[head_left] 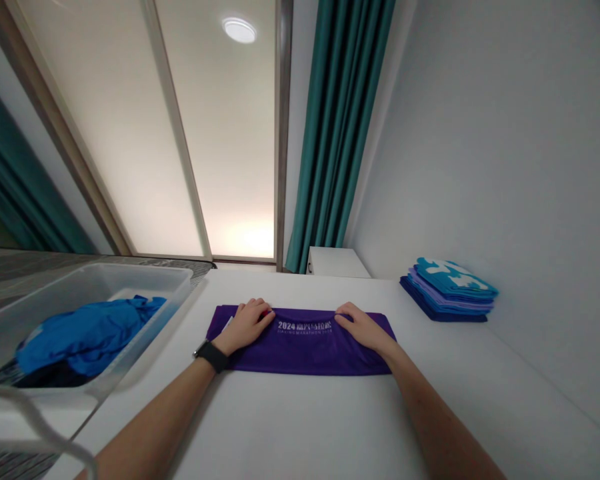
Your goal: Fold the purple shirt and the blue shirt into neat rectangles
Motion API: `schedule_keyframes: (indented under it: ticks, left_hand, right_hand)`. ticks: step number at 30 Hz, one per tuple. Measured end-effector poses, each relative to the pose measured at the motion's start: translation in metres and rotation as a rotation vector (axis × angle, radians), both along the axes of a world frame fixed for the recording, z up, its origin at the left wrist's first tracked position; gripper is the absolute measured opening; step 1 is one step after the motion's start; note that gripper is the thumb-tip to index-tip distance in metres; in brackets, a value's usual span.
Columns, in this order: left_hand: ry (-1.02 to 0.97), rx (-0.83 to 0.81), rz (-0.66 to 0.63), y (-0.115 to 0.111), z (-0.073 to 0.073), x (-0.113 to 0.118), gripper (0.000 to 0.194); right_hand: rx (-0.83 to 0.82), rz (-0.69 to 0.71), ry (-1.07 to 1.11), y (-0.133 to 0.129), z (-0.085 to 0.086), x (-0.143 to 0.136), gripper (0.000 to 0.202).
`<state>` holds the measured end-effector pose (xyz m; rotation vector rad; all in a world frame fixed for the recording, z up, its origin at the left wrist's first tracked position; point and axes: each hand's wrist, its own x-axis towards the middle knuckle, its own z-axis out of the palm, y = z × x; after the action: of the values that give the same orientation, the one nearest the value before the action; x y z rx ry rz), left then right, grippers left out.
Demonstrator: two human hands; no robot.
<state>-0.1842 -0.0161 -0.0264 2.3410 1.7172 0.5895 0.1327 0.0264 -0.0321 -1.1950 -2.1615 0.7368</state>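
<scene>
A purple T-shirt, folded into a long flat strip with white print near its far edge, lies across the white table. My left hand, a dark watch on its wrist, grips the far edge left of the print. At the other side of the print my right hand pinches that same edge, thumb toward the lettering and fingers bent over the cloth. Part of the fabric under both hands is hidden.
On the left stands a translucent plastic bin with crumpled blue and dark clothes. A stack of folded clothes sits near the wall at right. A white cabinet stands beyond the table. A pale blurred loop crosses the lower left.
</scene>
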Motion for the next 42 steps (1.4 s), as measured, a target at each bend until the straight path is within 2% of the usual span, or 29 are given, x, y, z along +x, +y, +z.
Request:
schedule_keyframes:
  ticks: [4,7,10,17,29,36,39,42]
  left_hand:
    - [0.048,-0.018,0.121,0.003,0.000,0.003,0.037]
    - [0.134,0.006,0.168,0.004,0.001,0.005,0.039]
    - [0.198,0.040,0.157,0.005,0.001,0.006,0.037]
    - [0.248,0.036,0.150,0.004,0.004,0.004,0.032]
    - [0.351,0.026,0.221,0.003,0.006,-0.020,0.040]
    - [0.383,0.019,0.276,0.005,0.005,-0.024,0.041]
    - [0.393,0.080,0.293,0.001,0.011,-0.022,0.038]
    - [0.375,0.241,0.245,-0.008,0.018,-0.007,0.032]
  right_hand:
    - [-0.087,-0.035,0.040,0.003,0.000,-0.006,0.018]
    - [-0.006,-0.110,-0.118,0.006,-0.007,-0.011,0.019]
    - [0.073,-0.128,-0.280,0.008,-0.012,-0.013,0.020]
    - [0.143,-0.133,-0.417,0.012,-0.009,-0.005,0.023]
    - [0.194,-0.178,-0.524,0.013,-0.007,0.003,0.028]
    - [0.199,-0.203,-0.583,0.013,-0.006,0.007,0.031]
    - [0.233,-0.234,-0.613,0.009,0.000,0.004,0.034]
    - [0.352,-0.292,-0.638,-0.006,0.005,-0.009,0.038]
